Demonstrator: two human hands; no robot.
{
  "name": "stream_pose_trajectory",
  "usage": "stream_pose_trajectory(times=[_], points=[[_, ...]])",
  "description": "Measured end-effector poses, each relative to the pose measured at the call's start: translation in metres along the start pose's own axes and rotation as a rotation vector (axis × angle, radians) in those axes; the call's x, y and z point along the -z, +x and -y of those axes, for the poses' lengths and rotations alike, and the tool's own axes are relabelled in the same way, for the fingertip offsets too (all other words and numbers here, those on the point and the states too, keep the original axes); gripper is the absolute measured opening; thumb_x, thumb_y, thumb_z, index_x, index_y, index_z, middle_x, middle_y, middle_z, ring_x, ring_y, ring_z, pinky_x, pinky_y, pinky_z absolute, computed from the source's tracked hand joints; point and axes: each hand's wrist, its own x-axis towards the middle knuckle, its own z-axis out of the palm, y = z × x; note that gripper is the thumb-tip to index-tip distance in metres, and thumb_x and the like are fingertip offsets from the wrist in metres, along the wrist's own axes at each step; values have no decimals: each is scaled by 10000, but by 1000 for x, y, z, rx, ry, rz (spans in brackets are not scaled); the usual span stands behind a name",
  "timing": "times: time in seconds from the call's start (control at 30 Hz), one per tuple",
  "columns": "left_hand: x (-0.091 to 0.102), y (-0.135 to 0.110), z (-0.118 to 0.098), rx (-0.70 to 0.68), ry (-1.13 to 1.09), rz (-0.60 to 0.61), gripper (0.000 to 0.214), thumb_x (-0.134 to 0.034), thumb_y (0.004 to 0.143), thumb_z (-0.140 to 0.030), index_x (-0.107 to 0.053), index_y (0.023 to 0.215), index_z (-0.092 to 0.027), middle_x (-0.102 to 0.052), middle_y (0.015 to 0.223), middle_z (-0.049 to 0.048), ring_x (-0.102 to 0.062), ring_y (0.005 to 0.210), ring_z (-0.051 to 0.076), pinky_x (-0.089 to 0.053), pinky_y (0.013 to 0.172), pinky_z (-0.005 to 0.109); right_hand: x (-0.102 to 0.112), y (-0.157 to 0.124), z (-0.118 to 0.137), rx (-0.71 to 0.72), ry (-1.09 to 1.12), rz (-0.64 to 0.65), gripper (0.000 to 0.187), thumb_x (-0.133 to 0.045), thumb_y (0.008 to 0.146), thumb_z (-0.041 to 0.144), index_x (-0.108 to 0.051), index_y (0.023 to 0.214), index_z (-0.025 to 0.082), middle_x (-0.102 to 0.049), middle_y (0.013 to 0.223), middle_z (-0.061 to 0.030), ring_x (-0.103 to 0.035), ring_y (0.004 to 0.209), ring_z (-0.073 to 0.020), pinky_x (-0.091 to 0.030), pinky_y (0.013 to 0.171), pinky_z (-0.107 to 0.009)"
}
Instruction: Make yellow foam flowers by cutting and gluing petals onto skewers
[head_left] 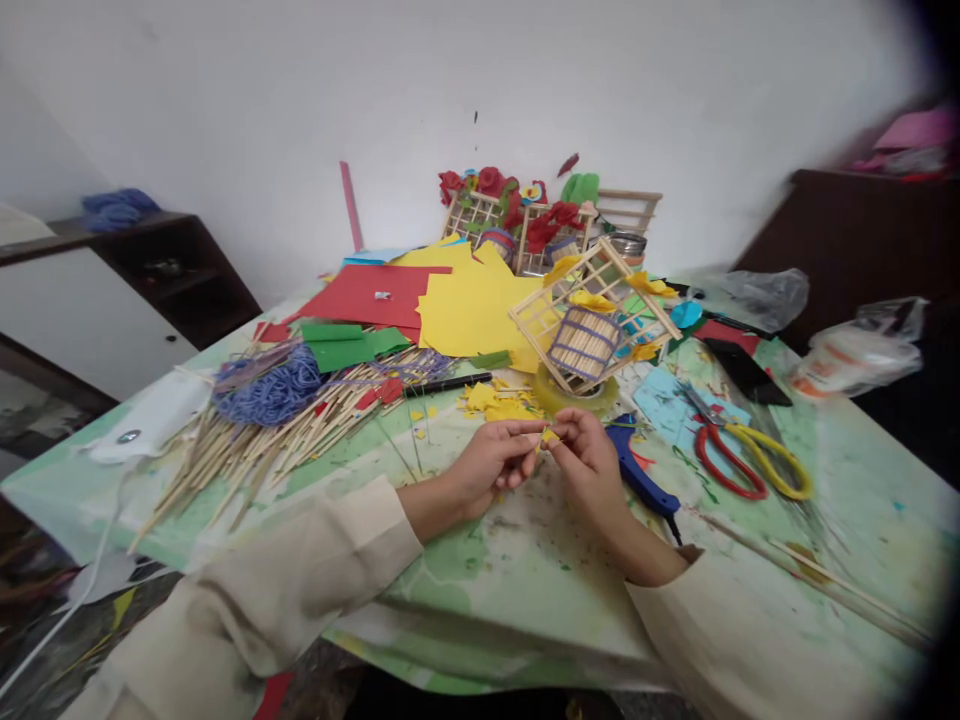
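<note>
While fingers [517, 442] pinch paper [550, 436], the green-covered table [450, 572] (cluttered) faces a wall [300, 90].

Homelike craft corner: white-doored cabinet [90, 310], cluttered table [465, 580], yellow paper [469, 310], scissors [718, 422]

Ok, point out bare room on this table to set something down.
Tablecloth shows, bar specks, between the front edge and the left hand and right hand; another patch lies right of the scissors, toward its right edge. Crowded: left, with sticks and purple yarn; back, with yellow paper.
</note>
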Motion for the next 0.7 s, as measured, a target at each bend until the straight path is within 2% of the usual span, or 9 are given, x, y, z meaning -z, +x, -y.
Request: stream_pose_trajectory(times=[0.23,0.57,0.7], points=[[-2,1,4,20,11,-21,399,-612,769,-269,-586,1135,-112,-516,478,-60,-341,315,15,-198,322,142,2,0,1,21,-31,-61,241,-547,797,308,-452,1006,235,-609,807,-7,-591,736,-167,-457,658,-306],[-2,2,5,-6,55,-69,468,-635,754,-264,-574,1196,-124,-564,523,-36,-365,334,11,-200,333,138,3,1,7,38,-66,-70,249,-551,777,292,-454,996,224,-621,794,-15,-594,719,-170,-452,651,-313],[-3,2,4,-24,65,-101,435,-641,748,-264,-607,1154,-112,-582,548,-22,-374,339,7,-203,340,139,3,0,7,44,-74,-67,254,-544,777,287,-454,1004,218,-615,782,-12,-582,694,-162,-443,630,-303]])
